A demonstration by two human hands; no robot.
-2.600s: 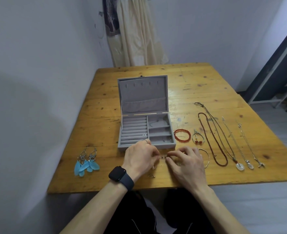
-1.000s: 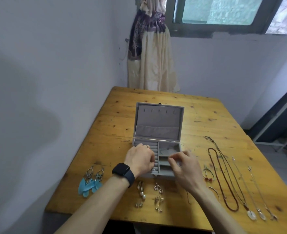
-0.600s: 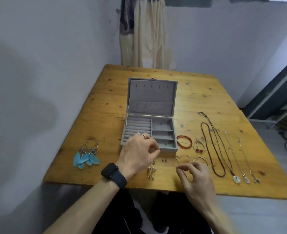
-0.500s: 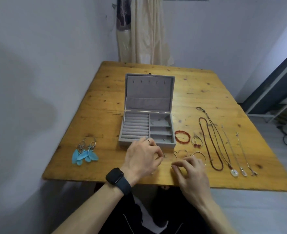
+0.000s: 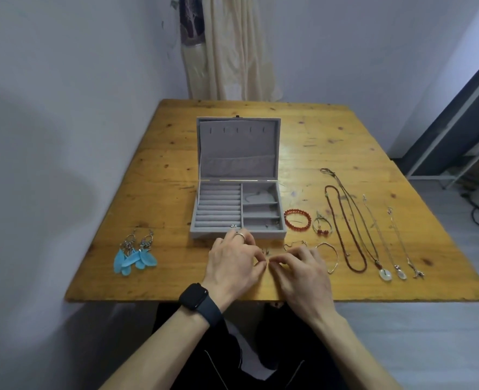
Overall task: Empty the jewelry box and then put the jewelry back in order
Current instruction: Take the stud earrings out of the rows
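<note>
Left hand (image 5: 232,266) and right hand (image 5: 300,271) meet fingertip to fingertip near the worktop (image 5: 162,192) front edge, both curled into a pinch; can't tell if anything is held. Small earrings (image 5: 266,251) lie just past the fingertips. The open jewelry box (image 5: 204,234) is straight ahead, just beyond the left knuckles, so the left hand is nearer.

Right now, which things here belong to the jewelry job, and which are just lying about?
Job: jewelry box, blue feather earrings, red bead bracelet, necklaces, silver bangle.
Not part of it: curtain, smartwatch.
</note>
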